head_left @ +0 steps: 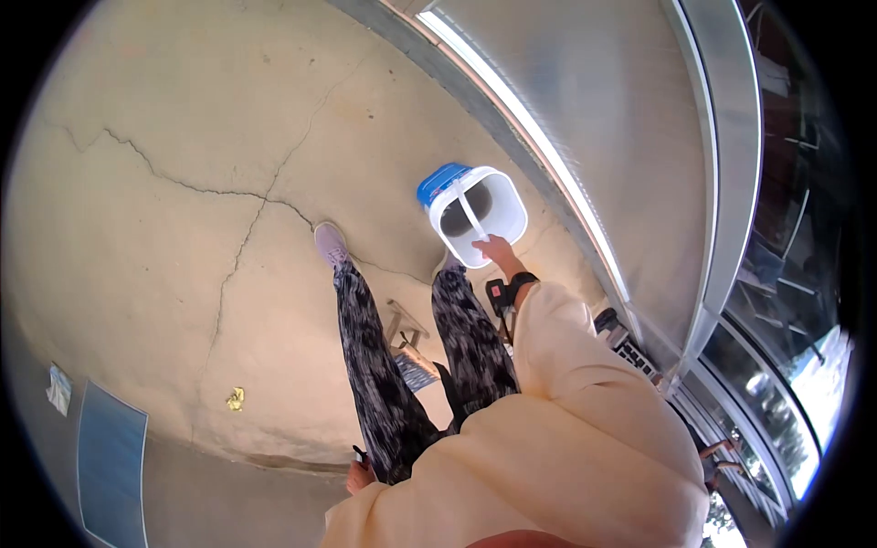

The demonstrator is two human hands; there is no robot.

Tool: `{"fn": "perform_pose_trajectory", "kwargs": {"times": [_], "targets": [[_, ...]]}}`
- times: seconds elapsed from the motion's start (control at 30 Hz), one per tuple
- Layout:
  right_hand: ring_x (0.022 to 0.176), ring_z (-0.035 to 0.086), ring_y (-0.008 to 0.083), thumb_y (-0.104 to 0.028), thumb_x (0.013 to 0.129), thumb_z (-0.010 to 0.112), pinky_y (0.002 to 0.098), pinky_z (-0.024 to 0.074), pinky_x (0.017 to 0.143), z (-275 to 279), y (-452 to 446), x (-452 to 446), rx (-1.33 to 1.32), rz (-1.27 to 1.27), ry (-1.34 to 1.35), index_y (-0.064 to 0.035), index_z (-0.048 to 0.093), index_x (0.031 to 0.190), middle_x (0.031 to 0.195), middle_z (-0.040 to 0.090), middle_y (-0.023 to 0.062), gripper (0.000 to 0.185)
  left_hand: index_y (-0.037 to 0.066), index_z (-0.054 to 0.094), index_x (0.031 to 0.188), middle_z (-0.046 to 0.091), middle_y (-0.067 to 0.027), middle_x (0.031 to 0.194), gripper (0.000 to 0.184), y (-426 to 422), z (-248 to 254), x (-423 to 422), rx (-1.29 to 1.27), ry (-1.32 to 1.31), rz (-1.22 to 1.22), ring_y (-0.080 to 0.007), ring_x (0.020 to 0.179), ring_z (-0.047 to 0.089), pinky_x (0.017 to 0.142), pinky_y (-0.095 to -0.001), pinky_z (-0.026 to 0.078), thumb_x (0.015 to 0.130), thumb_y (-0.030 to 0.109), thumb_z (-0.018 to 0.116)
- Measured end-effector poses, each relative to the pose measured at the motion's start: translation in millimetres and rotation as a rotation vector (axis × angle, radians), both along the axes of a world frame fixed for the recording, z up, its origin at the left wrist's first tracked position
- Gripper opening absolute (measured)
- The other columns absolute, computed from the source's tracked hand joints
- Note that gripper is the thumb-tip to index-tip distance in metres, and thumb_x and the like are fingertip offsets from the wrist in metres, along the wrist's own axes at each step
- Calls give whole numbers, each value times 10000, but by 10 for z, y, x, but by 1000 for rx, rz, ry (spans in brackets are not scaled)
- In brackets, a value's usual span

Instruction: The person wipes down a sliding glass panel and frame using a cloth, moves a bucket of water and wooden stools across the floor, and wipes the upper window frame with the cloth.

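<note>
My right hand is closed round the white handle of a bucket. The bucket is white inside with a blue label on its outer side, and it hangs tilted with its mouth toward me. A grey area shows at its bottom; whether that is water or shadow I cannot make out. A black band with a small red-marked device is on my right wrist. Low at my other side, my left hand is partly hidden by my sleeve. Its fingers look curled by a small black and white thing too small to name.
Long cracks cross the beige concrete floor. A glazed metal frame runs along the right. Behind my legs stands a low wooden-legged object. A crumpled yellow scrap and a blue mat-like panel lie toward the lower left.
</note>
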State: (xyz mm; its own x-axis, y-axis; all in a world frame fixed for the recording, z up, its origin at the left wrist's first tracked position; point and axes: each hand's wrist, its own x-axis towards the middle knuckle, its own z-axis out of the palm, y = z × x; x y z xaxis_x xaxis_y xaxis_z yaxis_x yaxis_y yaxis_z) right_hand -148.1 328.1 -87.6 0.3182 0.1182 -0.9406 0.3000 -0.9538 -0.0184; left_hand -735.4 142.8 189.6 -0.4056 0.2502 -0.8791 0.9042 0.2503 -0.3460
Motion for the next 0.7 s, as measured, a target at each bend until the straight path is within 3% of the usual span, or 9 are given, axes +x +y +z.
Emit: {"fn": "perform_pose_trajectory", "kwargs": {"times": [0.1, 0.2, 0.33, 0.43, 0.7], "targets": [[585, 588, 166, -348, 701, 671, 282, 515, 563, 88, 359, 99, 121, -215, 106, 15, 593, 855, 699, 612, 78, 402, 120, 571, 744, 639, -97, 719, 336, 13, 10, -35, 39, 29, 51, -330, 692, 621, 603, -475, 453, 732, 444, 656], [562, 602, 186, -380, 682, 690, 302, 496, 524, 458, 831, -306, 156, -101, 81, 14, 598, 850, 715, 620, 100, 438, 119, 577, 788, 645, -103, 766, 273, 11, 63, -116, 7, 20, 123, -317, 734, 629, 659, -465, 463, 724, 367, 672], [589, 617, 230, -371, 674, 623, 329, 487, 581, 680, 1287, -945, 192, 124, -6, 7, 622, 813, 707, 630, 127, 403, 93, 560, 865, 643, -118, 823, 268, 177, 225, -127, -57, 16, 210, -324, 800, 625, 704, -447, 471, 734, 305, 661], [666, 636, 236, -338, 663, 581, 370, 468, 642, 747, 1737, -1224, 227, 253, 6, -72, 654, 779, 678, 643, 68, 299, 95, 557, 844, 636, -113, 814, 249, -39, 218, -171, 162, -43, 190, -319, 796, 620, 700, -449, 472, 728, 291, 658], [784, 643, 298, -331, 685, 592, 386, 495, 721, 733, 3032, -2476, 402, 321, 146, -38, 663, 881, 786, 661, 138, 360, 96, 554, 843, 634, -112, 814, 248, -48, 94, -91, 98, -36, 201, -317, 795, 619, 700, -448, 472, 724, 287, 659]]}}
